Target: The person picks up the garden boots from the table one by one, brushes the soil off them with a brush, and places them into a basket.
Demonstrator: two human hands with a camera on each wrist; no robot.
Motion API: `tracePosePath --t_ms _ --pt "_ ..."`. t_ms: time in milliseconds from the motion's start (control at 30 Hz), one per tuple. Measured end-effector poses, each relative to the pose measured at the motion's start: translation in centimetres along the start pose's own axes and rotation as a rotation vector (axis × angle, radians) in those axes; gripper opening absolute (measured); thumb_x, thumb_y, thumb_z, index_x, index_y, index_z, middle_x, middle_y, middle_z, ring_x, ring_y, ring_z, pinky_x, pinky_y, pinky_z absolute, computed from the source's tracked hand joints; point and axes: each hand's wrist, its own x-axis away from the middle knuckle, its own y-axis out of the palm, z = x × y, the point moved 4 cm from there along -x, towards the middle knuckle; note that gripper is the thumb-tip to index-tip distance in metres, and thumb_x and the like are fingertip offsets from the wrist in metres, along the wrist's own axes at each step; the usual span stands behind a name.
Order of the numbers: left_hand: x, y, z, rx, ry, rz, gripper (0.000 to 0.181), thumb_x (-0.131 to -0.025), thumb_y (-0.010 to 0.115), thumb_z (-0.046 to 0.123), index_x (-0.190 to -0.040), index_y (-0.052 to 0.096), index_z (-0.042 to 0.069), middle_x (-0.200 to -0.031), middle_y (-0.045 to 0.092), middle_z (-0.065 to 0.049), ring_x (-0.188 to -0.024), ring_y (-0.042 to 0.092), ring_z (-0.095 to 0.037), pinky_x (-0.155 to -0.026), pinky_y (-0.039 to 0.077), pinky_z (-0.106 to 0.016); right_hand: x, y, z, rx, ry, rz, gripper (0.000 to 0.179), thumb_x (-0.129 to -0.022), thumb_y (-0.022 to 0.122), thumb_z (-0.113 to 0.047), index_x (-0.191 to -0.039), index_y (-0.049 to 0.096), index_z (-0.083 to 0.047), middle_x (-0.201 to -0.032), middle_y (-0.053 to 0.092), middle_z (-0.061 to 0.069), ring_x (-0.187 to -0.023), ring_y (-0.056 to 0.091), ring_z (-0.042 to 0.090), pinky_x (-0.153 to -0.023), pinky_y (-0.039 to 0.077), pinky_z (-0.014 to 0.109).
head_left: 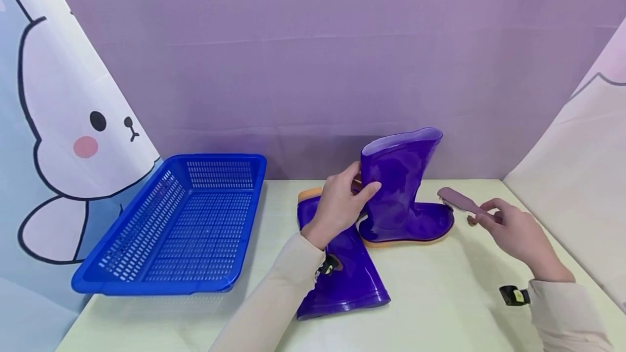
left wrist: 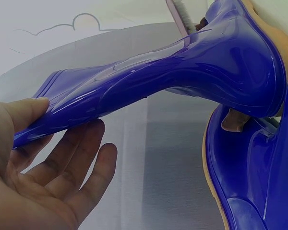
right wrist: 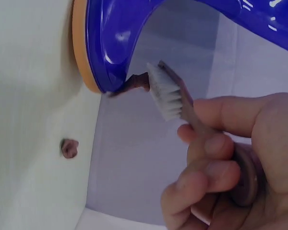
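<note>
A glossy purple rain boot (head_left: 398, 194) with an orange sole stands upright, its toe to the right. My left hand (head_left: 339, 200) pinches the back of its shaft near the top, thumb on the near side and fingers behind. My right hand (right wrist: 230, 163) holds a mauve scrub brush (head_left: 459, 200) by its handle, white bristles (right wrist: 164, 93) facing the toe. A curled brown scrap (right wrist: 134, 83) lies between toe and bristles. Below my left arm a second purple boot (head_left: 354, 270) lies on its side, partly hidden, with a brown piece (left wrist: 234, 120) on it.
A blue perforated plastic basket (head_left: 251, 221) sits at the left of the pale table (head_left: 430, 297). Another small brown scrap (right wrist: 69, 148) rests on the tabletop near the toe. A mauve cloth backdrop (head_left: 313, 69) rises behind, with printed cloth on both sides.
</note>
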Motion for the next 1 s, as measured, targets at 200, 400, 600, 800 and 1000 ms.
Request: tracePosePath --t_ms 200,400,600,800,1000 --pt "-0.1 0.0 0.1 -0.004 0.012 0.0 0.029 -0.1 0.067 0.031 -0.122 0.064 0.013 -0.104 0.075 -0.004 -0.093 0.073 -0.018 -0.081 0.059 -0.026 0.9 -2.1 2.2 0.062 0.114 0.027 0.035 -0.103 0.053 -0.026 -0.118 0.059 0.005 -0.085 0.072 0.015 -0.065 0.056 0.017 -0.052 0.038 0.032" --pt "-0.1 -0.1 0.3 0.002 0.009 -0.002 0.028 -0.1 0.067 0.031 -0.122 0.064 0.014 -0.104 0.075 -0.004 -0.093 0.073 -0.017 -0.08 0.059 -0.026 1.4 -3.3 3.4 0.047 0.205 0.032 0.045 -0.105 0.05 -0.031 -0.125 0.052 0.01 -0.09 0.07 0.028 -0.063 0.059 0.022 -0.049 0.041 0.034" --pt "-0.1 0.0 0.2 0.0 -0.001 -0.004 0.03 -0.1 0.067 0.031 -0.124 0.063 0.014 -0.105 0.075 -0.004 -0.094 0.072 -0.017 -0.081 0.059 -0.027 1.0 -3.3 3.2 0.026 0.187 0.01 0.046 -0.105 0.052 -0.032 -0.124 0.054 0.01 -0.101 0.069 0.034 -0.071 0.064 0.026 -0.054 0.042 0.031" --pt "0.0 0.1 0.2 0.001 0.019 0.004 0.027 -0.1 0.067 0.03 -0.121 0.064 0.013 -0.104 0.075 -0.004 -0.093 0.072 -0.017 -0.081 0.059 -0.026 0.8 -3.0 3.1 -0.001 0.166 -0.008 0.045 -0.105 0.052 -0.033 -0.123 0.056 0.008 -0.107 0.069 0.036 -0.079 0.067 0.034 -0.059 0.043 0.031" --pt "0.4 0.3 0.7 -0.023 0.094 0.062 0.019 -0.099 0.068 0.026 -0.111 0.068 0.012 -0.096 0.073 -0.002 -0.088 0.068 -0.015 -0.077 0.055 -0.026 0.8 -3.0 2.5 -0.004 0.165 0.001 0.043 -0.105 0.052 -0.033 -0.122 0.056 0.006 -0.103 0.071 0.032 -0.076 0.064 0.025 -0.06 0.041 0.03"
